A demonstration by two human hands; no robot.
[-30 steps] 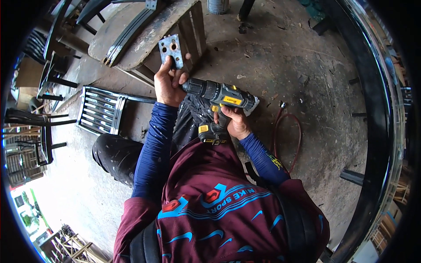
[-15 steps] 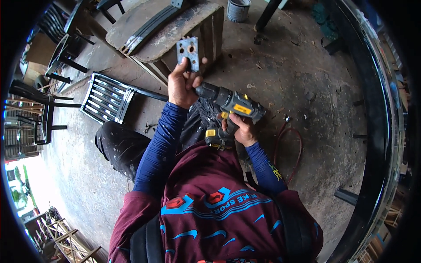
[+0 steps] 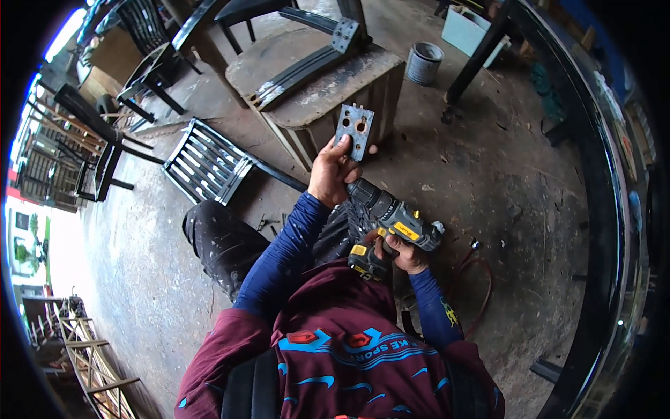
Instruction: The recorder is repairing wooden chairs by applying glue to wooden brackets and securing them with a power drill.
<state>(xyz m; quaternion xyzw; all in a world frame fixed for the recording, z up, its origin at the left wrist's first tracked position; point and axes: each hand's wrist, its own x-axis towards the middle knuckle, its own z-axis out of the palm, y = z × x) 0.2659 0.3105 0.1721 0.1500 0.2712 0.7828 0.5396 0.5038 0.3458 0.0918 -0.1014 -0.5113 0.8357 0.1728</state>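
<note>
My left hand (image 3: pixel 328 173) pinches a flat grey metal plate (image 3: pixel 354 133) by its lower edge, thumb on the face. Large and small holes pierce the plate, and short prongs stick up along its top. My right hand (image 3: pixel 406 254) is wrapped round the handle of a black and yellow cordless drill (image 3: pixel 408 225). The drill's chuck points up and left, close by my left hand; whether they touch I cannot tell. Beyond the plate, a dark curved wooden rail (image 3: pixel 300 78) lies on a worn wooden cabinet (image 3: pixel 262 66), with a similar holed plate (image 3: pixel 345 35) at its far end.
A dark slatted chair back (image 3: pixel 209 164) lies on the floor to the left, with several dark chairs (image 3: pixel 143 87) behind it. A paint-stained can (image 3: pixel 424 64) and a white box (image 3: pixel 466 29) stand far right. A red hose (image 3: pixel 488 279) curls beside my right arm. A long glossy black frame (image 3: pixel 606 209) borders the right.
The view has shifted, so the hands, the drill and the surroundings sit further right and lower. Both hands keep their holds, and the plate is still raised above the drill's chuck.
</note>
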